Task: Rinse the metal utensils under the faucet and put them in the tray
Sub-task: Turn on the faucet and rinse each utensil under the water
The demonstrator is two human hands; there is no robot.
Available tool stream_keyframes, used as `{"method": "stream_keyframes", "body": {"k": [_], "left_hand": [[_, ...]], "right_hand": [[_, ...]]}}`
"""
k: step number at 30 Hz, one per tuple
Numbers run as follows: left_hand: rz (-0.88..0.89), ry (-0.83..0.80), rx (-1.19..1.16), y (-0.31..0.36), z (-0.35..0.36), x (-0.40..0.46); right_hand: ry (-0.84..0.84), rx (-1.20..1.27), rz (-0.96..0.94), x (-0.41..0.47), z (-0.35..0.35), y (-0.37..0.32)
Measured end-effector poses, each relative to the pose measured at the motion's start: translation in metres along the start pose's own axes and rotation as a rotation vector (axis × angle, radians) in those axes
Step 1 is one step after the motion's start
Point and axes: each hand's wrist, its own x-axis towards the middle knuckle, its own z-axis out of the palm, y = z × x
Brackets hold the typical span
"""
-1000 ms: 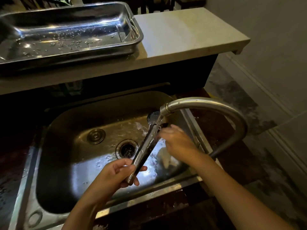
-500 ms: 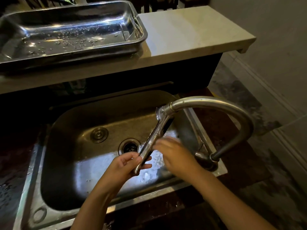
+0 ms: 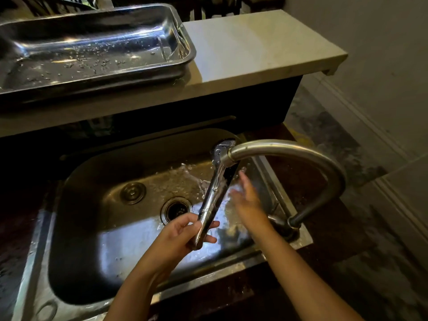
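A pair of shiny metal tongs (image 3: 214,193) slants up over the sink, its far end under the spout of the curved faucet (image 3: 289,151). My left hand (image 3: 183,237) grips the tongs by their near end. My right hand (image 3: 247,198) is beside the tongs on their right, blurred, fingers spread and pointing up, holding nothing. Water splashes on the sink floor around the tongs. The steel tray (image 3: 183,40) sits wet on the pale ledge at upper left, with no utensils visible inside.
The steel sink (image 3: 76,228) has a round drain (image 3: 176,209) and a plug (image 3: 133,192) in its floor. A pale counter ledge (image 3: 254,52) runs behind it. Dark wet countertop lies left and right; a floor and wall show at the right.
My right hand has left the tongs and opened beside them. The tongs' far end has risen to the spout. The camera has shifted slightly.
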Motion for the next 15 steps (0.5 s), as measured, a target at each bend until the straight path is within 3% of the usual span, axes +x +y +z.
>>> {"method": "stream_keyframes", "body": {"k": [3, 7, 9, 12, 15], "left_hand": [[-0.057, -0.069, -0.258, -0.004, -0.001, 0.001], [-0.112, -0.128, -0.348, -0.006, -0.011, 0.0], [-0.144, -0.053, -0.151, -0.005, -0.01, 0.0], [-0.062, 0.189, 0.391, -0.004, -0.003, 0.001], [0.045, 0.293, 0.556, -0.008, -0.001, 0.002]], "right_hand": [[-0.247, 0.639, 0.219, 0.006, 0.008, 0.002], [-0.27, 0.719, 0.174, 0.009, 0.02, 0.007], [-0.233, 0.684, 0.179, 0.01, 0.027, 0.01], [-0.179, 0.523, 0.188, 0.01, 0.035, 0.015], [-0.121, 0.378, 0.172, 0.009, 0.042, 0.019]]}}
